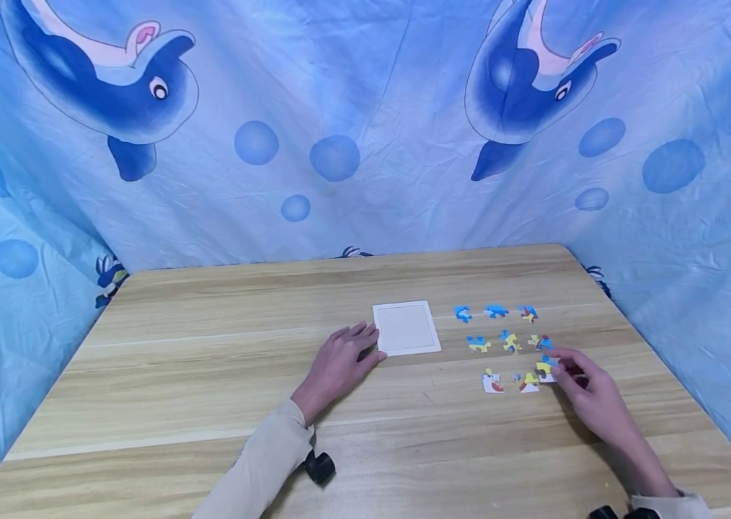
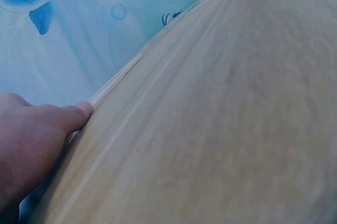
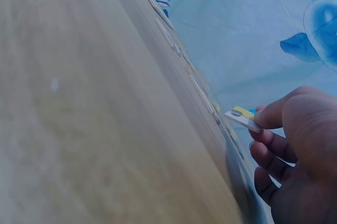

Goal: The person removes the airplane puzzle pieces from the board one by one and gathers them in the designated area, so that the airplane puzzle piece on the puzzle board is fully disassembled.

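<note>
My right hand pinches a jigsaw puzzle piece between thumb and fingers, at the right of the table. The piece is yellow, blue and white; in the right wrist view this puzzle piece is tilted and held off the wood. Several more puzzle pieces lie apart in loose rows beside that hand. A white square puzzle tray lies flat left of them, its inside bare. My left hand rests at the tray's left edge, its fingertips and thumb touching the rim.
The wooden table has a light grain and reaches back to a blue cloth backdrop printed with dolphins and bubbles. Black wrist cameras sit on both forearms, near the sleeves.
</note>
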Motion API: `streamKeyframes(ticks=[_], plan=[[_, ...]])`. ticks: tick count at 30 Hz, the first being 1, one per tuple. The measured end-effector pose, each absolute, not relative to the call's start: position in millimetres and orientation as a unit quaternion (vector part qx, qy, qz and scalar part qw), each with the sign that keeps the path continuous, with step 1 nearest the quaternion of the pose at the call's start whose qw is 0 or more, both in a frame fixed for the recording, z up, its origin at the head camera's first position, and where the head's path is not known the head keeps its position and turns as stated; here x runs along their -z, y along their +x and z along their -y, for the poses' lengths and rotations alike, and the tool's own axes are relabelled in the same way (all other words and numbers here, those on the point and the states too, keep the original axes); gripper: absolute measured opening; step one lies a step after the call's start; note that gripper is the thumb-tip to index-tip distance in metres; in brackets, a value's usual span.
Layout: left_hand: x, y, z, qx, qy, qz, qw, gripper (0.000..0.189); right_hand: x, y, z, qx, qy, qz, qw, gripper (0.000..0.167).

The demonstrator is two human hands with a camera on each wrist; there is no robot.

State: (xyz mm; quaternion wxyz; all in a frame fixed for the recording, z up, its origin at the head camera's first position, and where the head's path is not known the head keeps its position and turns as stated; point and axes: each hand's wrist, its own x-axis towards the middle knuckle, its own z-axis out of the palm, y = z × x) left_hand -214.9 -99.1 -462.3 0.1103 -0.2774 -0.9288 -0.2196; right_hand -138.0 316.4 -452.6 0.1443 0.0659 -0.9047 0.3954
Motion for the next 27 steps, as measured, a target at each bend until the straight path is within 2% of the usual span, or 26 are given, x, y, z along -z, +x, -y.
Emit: streamKeyframes(ticks=[15,27], plan=[[460.1,-214.3,100.2,0.224,-0.276,0.929,0.107,0.049,453.0,-132.6,-326.4,-0.359,0.047,0.92,0.15,0.023],[460.1,-214.5,100.5,0.227,-0.28,0.926,0.113,0.049,456.4,-137.4,-331.7,-0.346,0.1,0.915,0.182,0.022]])
